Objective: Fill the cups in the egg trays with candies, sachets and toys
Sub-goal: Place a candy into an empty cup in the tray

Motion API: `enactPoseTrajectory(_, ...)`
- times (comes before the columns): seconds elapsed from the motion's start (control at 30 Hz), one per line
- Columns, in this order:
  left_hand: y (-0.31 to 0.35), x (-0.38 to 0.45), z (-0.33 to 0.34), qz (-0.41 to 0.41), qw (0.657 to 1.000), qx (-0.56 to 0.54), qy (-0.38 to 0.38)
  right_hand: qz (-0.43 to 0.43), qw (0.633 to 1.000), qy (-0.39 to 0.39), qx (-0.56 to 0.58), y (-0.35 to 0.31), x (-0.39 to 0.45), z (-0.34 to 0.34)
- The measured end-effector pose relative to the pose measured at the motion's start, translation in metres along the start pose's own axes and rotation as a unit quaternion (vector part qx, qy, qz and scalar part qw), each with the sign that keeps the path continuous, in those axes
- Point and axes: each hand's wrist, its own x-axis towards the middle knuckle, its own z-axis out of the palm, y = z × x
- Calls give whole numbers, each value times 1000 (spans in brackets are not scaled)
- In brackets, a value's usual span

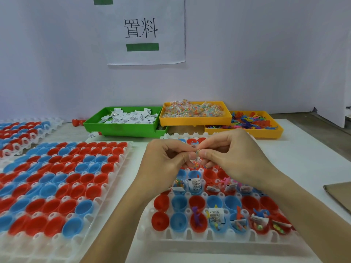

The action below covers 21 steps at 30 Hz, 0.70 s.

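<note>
My left hand (167,160) and my right hand (228,152) meet above the middle of the white egg tray (209,238) in front of me. Together their fingertips pinch a small clear candy packet (196,158) with coloured candies inside. The tray holds red and blue cups (160,221). Several cups on its right side hold white sachets (214,214), candy packets and small plastic toys (196,215); the cups at its left are empty. My hands hide the tray's middle rows.
At the back stand a green bin of white sachets (129,118), a yellow bin of candy packets (193,111) and a yellow bin of coloured toys (248,121). Two trays of empty cups (57,179) lie at the left. Brown cardboard (340,196) sits at the right edge.
</note>
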Motion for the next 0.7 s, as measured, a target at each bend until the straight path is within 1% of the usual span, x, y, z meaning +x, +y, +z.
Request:
enactPoseTrajectory(0.13,2,1,-4,-31,998,-42,-24,-13,1000,15,12,0,-1,2)
enactPoseTrajectory(0.2,3,0,-5,-30,998,-43,-19,-17,1000,18,13,-2,-1,2)
enactPoseTrajectory(0.33,1,0,-5,-32,999,-19,-17,-8,1000,-6,4,-3,-2,0)
enactPoseTrajectory(0.57,2,-2,-8,-36,998,-6,-54,-19,999,-40,-23,-7,-3,-7)
enactPoseTrajectory(0.63,3,-3,-7,-27,999,-8,-45,-24,998,-46,-36,-8,-3,-11)
enactPoseTrajectory(0.7,4,-2,-6,-15,1000,-22,-16,-28,996,-77,-47,-11,-3,-17)
